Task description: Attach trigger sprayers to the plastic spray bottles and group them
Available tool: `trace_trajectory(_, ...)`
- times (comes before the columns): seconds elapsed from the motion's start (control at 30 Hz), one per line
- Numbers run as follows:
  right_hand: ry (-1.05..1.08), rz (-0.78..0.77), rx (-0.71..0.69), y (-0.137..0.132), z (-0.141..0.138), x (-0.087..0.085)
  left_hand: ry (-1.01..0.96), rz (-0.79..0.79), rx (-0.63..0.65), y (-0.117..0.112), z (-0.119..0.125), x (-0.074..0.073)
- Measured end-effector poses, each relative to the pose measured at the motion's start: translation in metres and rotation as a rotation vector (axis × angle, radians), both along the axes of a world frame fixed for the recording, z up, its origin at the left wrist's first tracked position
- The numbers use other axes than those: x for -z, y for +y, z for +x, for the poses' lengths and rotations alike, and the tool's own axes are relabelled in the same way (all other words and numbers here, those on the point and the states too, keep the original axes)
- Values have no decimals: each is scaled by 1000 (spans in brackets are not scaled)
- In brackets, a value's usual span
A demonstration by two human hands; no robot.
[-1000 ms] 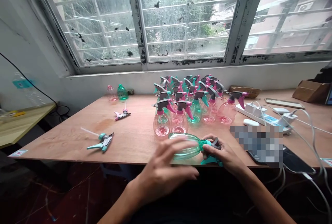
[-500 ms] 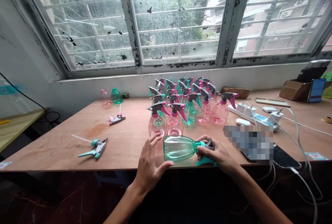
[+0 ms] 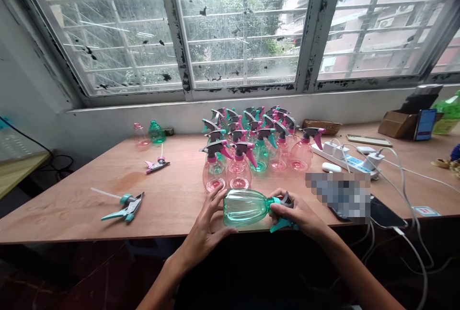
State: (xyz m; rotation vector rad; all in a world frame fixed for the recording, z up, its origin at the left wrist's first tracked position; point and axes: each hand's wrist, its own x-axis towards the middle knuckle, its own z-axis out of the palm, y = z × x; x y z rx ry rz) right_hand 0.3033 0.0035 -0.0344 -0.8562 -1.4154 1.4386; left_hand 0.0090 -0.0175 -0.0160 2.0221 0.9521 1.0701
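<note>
A green spray bottle [image 3: 246, 208] lies sideways in the air near the table's front edge, its base to the left. My right hand [image 3: 293, 212] is closed around its teal collar and grey-and-teal trigger head [image 3: 283, 224]. At the base, my left hand [image 3: 206, 221] is open, with its fingers behind the bottle's end and the thumb stretched along below it. Whether those fingers touch the plastic is hard to tell. Just beyond stand several pink and green spray bottles [image 3: 239, 173] with trigger heads on, packed in rows.
On the left lie a teal trigger head [image 3: 128, 207] and a pink one [image 3: 158, 165], each with a tube. Two headless bottles, pink [image 3: 141, 138] and green [image 3: 157, 133], stand behind. To the right are a power strip [image 3: 345, 157], cables, a phone [image 3: 386, 212] and a cardboard box [image 3: 395, 124].
My left hand has shifted slightly left and its fingers have drawn in around the bottle's base. My right hand keeps its hold on the head. The whole view has turned slightly right.
</note>
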Motion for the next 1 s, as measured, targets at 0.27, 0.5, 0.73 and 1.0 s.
trace_trajectory(0.27,-23,15,-8,1,1,3,-151,-136,60,-3,4,2)
trace_trajectory(0.5,-39,20,-24,1,1,4,-38,-134,11,4,-1,8)
trace_trajectory(0.73,-69,30,-23,1,1,3,-85,-169,115,3,0,7)
trace_trajectory(1.0,-94,47,-14,0,2,5,45,-187,-8,-6,1,-7)
